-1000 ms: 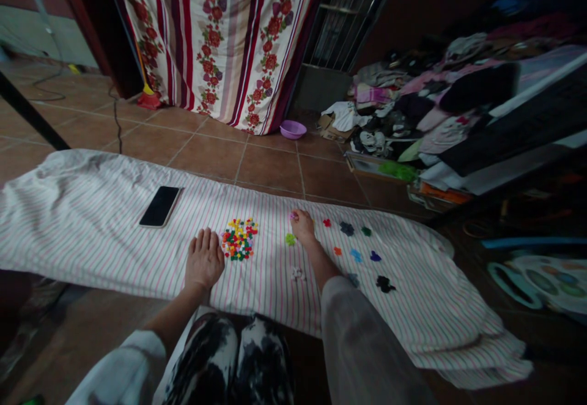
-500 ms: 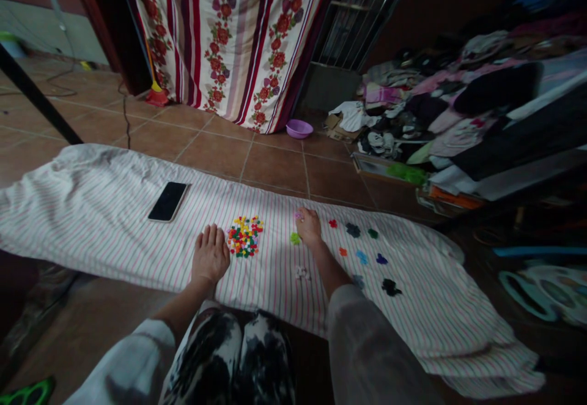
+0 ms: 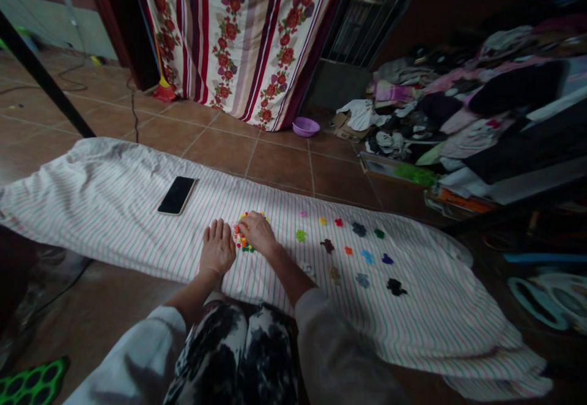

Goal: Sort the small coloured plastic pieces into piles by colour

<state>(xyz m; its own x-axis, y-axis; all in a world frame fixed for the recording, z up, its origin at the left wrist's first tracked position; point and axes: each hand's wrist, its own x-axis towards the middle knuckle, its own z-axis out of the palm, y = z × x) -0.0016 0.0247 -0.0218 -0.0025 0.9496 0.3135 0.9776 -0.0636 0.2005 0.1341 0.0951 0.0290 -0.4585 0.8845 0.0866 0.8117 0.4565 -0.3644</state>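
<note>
A pile of small multicoloured pieces (image 3: 244, 241) lies on the striped cloth (image 3: 270, 276). My left hand (image 3: 218, 248) rests flat just left of it, fingers stretched out and holding nothing. Over the pile's right part is my right hand (image 3: 258, 231), its fingers bent down onto the pieces; what they grip, if anything, is hidden. Further right, small single-colour heaps are spread out, among them pink (image 3: 302, 213), light green (image 3: 301, 235), yellow (image 3: 322, 221), red (image 3: 338, 222), brown (image 3: 327, 246), orange (image 3: 348, 250), light blue (image 3: 367, 256) and black (image 3: 395, 287).
A phone (image 3: 177, 196) lies on the cloth at the left. Beyond the cloth are a tiled floor, a purple basin (image 3: 306, 126) and a floral curtain (image 3: 247, 44). Clothes (image 3: 440, 105) are piled at the right. A black bar (image 3: 46, 74) slants across the upper left.
My right hand has moved left from the pink heap to the mixed pile, uncovering the yellow and brown heaps. My left hand stays beside the pile. The view has shifted slightly.
</note>
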